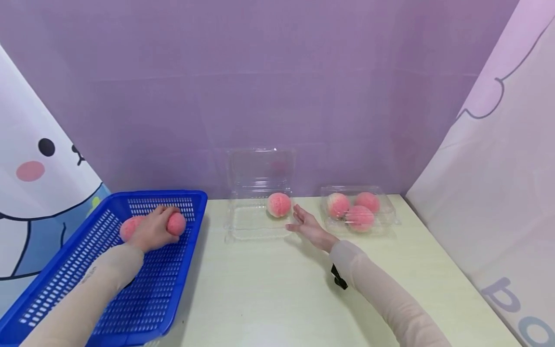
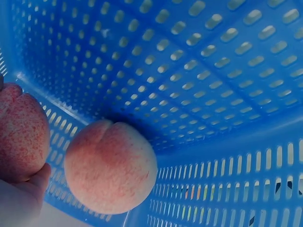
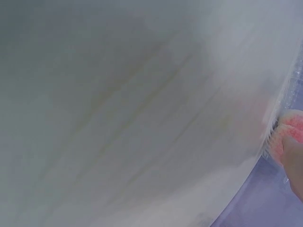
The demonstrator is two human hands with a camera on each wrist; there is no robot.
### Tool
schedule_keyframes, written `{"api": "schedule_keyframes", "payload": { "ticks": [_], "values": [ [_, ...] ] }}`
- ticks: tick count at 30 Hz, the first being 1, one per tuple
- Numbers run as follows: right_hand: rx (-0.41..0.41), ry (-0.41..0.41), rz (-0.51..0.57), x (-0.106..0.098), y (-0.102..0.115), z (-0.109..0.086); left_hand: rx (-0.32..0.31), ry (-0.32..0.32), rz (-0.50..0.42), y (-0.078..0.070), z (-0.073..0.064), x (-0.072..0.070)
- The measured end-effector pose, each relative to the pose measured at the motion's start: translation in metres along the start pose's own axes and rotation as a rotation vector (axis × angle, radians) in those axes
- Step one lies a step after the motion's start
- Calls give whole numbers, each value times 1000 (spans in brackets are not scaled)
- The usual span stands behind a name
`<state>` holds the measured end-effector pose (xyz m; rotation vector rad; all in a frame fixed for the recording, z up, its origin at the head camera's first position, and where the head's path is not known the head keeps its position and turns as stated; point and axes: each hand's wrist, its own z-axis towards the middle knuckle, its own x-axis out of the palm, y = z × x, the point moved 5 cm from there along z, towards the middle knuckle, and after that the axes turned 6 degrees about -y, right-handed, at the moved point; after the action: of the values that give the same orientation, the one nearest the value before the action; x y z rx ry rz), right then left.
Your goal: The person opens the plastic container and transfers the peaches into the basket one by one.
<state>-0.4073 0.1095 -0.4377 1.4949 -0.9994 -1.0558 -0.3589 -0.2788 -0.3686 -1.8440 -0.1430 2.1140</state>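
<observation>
My left hand [image 1: 153, 229] reaches into the blue plastic basket [image 1: 197, 212] and grips a pink peach [image 1: 176, 224]. The left wrist view shows thumb and palm against that held peach [image 2: 23, 135]. Another peach [image 2: 111, 168] lies beside it at the basket's end wall. Over the table, my right hand [image 1: 310, 229] has its fingers extended at the right side of an open clear clamshell box [image 1: 249, 226]. One peach [image 1: 279, 205] sits in that box's back right part, close to the fingertips. The right wrist view shows little of this hand, with a peach [image 3: 291, 130] behind the thumb.
To the right, a closed clear box [image 1: 386, 226] holds three peaches [image 1: 360, 218]. A purple cloth backdrop [image 1: 277, 96] stands right behind both boxes. The open box's lid [image 1: 260, 168] leans up against it. Printed cloth panels [image 1: 498, 193] flank the pale table [image 1: 260, 289].
</observation>
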Motion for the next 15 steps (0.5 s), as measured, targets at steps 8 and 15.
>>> {"api": "schedule_keyframes", "payload": {
  "ticks": [8, 15],
  "values": [
    [9, -2, 3, 0, -1, 0, 23, -28, 42, 5, 4, 11],
    [-3, -3, -4, 0, -2, 1, 2, -20, 50, 8, 3, 18]
  ]
}}
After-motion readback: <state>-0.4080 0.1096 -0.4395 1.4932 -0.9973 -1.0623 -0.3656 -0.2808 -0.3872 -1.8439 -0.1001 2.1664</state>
